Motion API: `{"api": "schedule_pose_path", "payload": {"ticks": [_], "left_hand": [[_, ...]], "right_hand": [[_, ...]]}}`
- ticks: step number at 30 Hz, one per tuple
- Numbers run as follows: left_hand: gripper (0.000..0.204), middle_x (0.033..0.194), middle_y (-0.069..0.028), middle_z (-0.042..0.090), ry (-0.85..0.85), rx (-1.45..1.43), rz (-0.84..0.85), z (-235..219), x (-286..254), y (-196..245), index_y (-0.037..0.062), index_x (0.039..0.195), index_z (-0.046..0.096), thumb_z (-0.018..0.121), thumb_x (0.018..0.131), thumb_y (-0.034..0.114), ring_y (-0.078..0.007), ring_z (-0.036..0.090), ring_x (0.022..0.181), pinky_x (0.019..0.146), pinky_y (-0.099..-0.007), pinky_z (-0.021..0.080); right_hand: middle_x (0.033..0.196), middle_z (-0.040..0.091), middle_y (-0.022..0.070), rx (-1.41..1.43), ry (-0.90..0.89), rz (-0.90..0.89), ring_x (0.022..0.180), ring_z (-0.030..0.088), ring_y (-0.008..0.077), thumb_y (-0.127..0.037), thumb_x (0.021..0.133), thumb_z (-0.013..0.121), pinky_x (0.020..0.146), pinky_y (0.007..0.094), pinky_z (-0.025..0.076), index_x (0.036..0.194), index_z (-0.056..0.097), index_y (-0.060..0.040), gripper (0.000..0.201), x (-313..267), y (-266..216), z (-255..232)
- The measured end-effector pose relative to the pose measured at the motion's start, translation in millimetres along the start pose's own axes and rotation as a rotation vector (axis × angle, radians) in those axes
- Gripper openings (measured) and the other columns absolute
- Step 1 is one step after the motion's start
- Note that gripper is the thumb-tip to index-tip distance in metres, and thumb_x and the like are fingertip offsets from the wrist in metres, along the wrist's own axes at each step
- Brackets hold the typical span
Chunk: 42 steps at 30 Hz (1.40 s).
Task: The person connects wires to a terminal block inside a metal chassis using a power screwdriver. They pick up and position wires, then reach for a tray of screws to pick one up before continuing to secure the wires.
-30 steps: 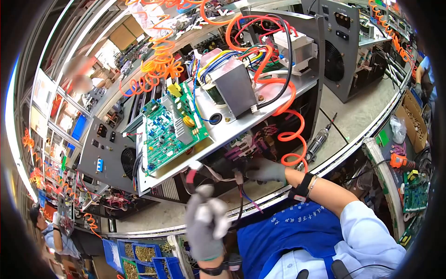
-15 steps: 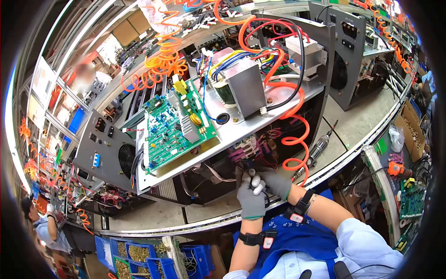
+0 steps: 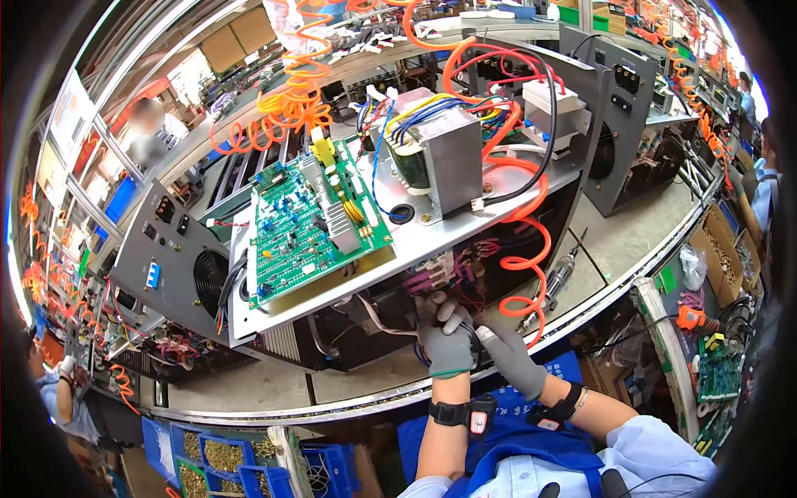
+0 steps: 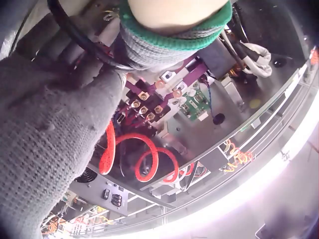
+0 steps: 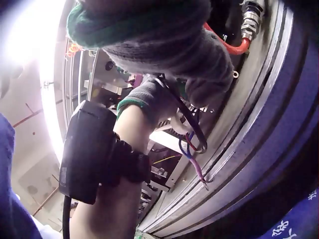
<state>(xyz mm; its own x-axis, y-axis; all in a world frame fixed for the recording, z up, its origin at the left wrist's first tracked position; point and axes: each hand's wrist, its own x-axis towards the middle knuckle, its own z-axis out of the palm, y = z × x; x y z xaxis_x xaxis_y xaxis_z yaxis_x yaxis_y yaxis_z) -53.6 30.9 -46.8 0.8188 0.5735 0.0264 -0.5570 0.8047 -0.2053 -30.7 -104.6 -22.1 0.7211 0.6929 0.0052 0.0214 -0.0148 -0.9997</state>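
Note:
An open machine chassis [image 3: 490, 207] lies on the bench, with a green circuit board [image 3: 307, 228] and a transformer [image 3: 440, 158] on its top plate. Both gloved hands meet at its dark front opening, below the purple terminal connectors [image 3: 448, 270]. My left hand [image 3: 444, 336] curls round a black cable [image 5: 192, 134] that carries red, blue and purple wires. My right hand [image 3: 508, 353] presses against it from the right and grips the same cable. The left wrist view shows the cable [image 4: 75, 35] running between the two gloves. The fingertips themselves are hidden.
An orange coiled air hose [image 3: 527, 249] hangs down the chassis front to a pneumatic screwdriver [image 3: 560, 274] lying on the bench. Grey fan-fronted units stand at the left [image 3: 166, 257] and right [image 3: 623, 108]. Blue parts bins [image 3: 207, 456] sit below the bench edge.
My left hand came down from near the camera and joined the right hand at the chassis opening. Both hands now sit a little closer to the bench edge, holding the cable.

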Motion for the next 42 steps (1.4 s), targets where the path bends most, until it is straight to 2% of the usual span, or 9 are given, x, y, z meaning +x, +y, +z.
{"api": "schedule_pose_path", "payload": {"ticks": [5,10,18,20,22,27,32,37,42], "left_hand": [[0.016,0.083,-0.0081,0.058,-0.015,-0.076,-0.038,14.8,-8.1,-1.4,0.0042,0.099,0.058,0.053,0.095,0.019,-0.0118,0.045,0.058,0.039,-0.02,0.038],[0.025,0.078,-0.0027,0.051,0.225,0.592,0.078,23.8,-59.7,-1.0,0.0048,0.113,0.05,0.053,0.097,0.025,-0.0069,0.041,0.053,0.04,-0.0162,0.03],[0.022,0.066,-0.001,0.056,0.234,1.361,-0.056,71.8,-86.6,-1.0,-0.0024,0.104,0.064,0.055,0.091,0.013,-0.0037,0.044,0.048,0.041,-0.0174,0.029],[0.02,0.064,0.0005,0.054,0.259,1.428,-0.022,75.5,-84.0,-1.9,-0.0023,0.1,0.066,0.057,0.089,0.012,-0.0038,0.044,0.049,0.043,-0.0186,0.03],[0.019,0.062,0.0013,0.051,0.21,1.658,0.149,74.6,-84.4,-6.3,-0.002,0.092,0.063,0.05,0.084,0.01,-0.0031,0.041,0.047,0.043,-0.0184,0.028],[0.022,0.063,0.0029,0.051,0.276,1.524,0.21,66.4,-79.9,-8.3,-0.0024,0.099,0.067,0.055,0.088,0.012,-0.0036,0.043,0.05,0.045,-0.0199,0.032],[0.031,0.059,0.0027,0.044,0.255,1.152,-0.015,64.7,-78.0,-2.0,-0.003,0.115,0.059,0.05,0.091,0.015,-0.005,0.036,0.044,0.039,-0.0207,0.028],[0.021,0.054,0.0065,0.034,0.322,0.942,0.111,43.2,-64.6,-2.2,0.0144,0.08,0.049,0.051,0.097,0.025,-0.0052,0.029,0.038,0.035,-0.021,0.023],[0.023,0.053,0.0064,0.038,0.22,0.559,0.097,4.4,-39.5,12.0,0.0146,0.077,0.05,0.049,0.098,0.023,-0.0051,0.034,0.037,0.031,-0.0211,0.026]], "right_hand": [[0.078,0.058,0.0024,-0.056,-0.037,-0.005,0.071,0.05,0.0089,-0.025,0.097,0.049,0.064,0.0267,0.042,0.103,0.061,-0.0006,0.028,-3.2,3.6,-3.8],[0.096,0.065,0.01,-0.065,0.088,-0.157,0.09,0.06,0.0127,-0.022,0.095,0.055,0.079,0.0276,0.048,0.116,0.059,0.003,0.033,-6.8,-11.2,-5.7],[0.084,0.065,0.0015,0.086,-0.545,0.13,0.083,0.057,0.0059,-0.024,0.094,0.059,0.068,0.0289,0.047,0.1,0.064,0.0023,0.028,37.6,-80.3,-20.2],[0.081,0.062,-0.0002,-0.102,-0.49,0.003,0.073,0.055,0.0077,-0.022,0.09,0.064,0.063,0.0285,0.044,0.091,0.066,-0.0007,0.021,40.0,-80.7,-19.3],[0.076,0.06,0.0052,-0.717,-0.318,-0.59,0.068,0.057,0.0165,-0.02,0.086,0.067,0.06,0.0329,0.044,0.09,0.067,-0.0037,0.017,37.5,-85.2,-14.6],[0.081,0.062,0.0103,-0.586,-0.412,-0.45,0.075,0.061,0.0263,-0.024,0.083,0.068,0.065,0.0348,0.048,0.092,0.068,-0.0069,0.02,46.0,-92.3,-17.2],[0.069,0.059,0.009,-0.379,-0.118,-0.305,0.063,0.055,0.0154,-0.022,0.08,0.076,0.058,0.0309,0.045,0.086,0.069,-0.001,0.023,52.2,-75.5,-1.8],[0.082,0.068,0.0117,-0.201,-0.037,-0.138,0.072,0.062,0.0149,-0.024,0.084,0.069,0.067,0.0291,0.049,0.09,0.069,0.0041,0.029,56.9,-53.4,30.9],[0.086,0.067,0.0097,-0.356,-0.074,-0.174,0.079,0.065,0.013,-0.022,0.085,0.068,0.07,0.0308,0.052,0.109,0.065,0.0024,0.034,56.1,-41.4,29.0]]}}
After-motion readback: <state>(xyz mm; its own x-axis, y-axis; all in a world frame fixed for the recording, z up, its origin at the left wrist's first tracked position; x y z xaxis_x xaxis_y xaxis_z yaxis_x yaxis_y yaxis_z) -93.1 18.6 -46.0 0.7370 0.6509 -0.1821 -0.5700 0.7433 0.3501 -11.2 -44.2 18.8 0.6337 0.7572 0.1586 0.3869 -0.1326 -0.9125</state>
